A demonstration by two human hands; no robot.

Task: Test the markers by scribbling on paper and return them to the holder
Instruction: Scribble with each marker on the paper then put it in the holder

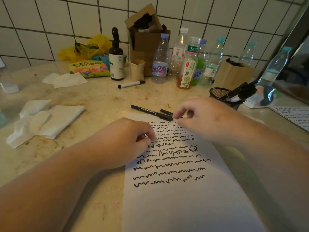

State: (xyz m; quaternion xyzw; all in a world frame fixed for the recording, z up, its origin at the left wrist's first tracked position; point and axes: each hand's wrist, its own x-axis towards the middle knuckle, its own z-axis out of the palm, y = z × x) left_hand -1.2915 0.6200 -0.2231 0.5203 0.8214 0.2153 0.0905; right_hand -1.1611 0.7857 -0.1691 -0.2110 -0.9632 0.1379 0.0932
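Observation:
A white sheet of paper (pixel 184 203) covered with rows of black scribbles lies in front of me. My left hand (pixel 123 141) rests curled on its left edge, fingertips pressing the paper. My right hand (pixel 202 118) hovers at the paper's top edge, thumb and forefinger pinching the end of a short black marker (pixel 165 112). A longer black marker (pixel 150 112) lies beside it on the counter. A white marker with black cap (pixel 131 84) lies farther back. The black mesh holder (pixel 224 97) stands to the right with several markers in it.
Several plastic bottles (pixel 160 62), a brown pump bottle (pixel 116 59), cardboard boxes (pixel 145 36) and a snack packet (pixel 88 68) line the tiled wall. Crumpled tissues (pixel 45 119) lie at the left. Another scribbled sheet (pixel 294 116) sits at the far right.

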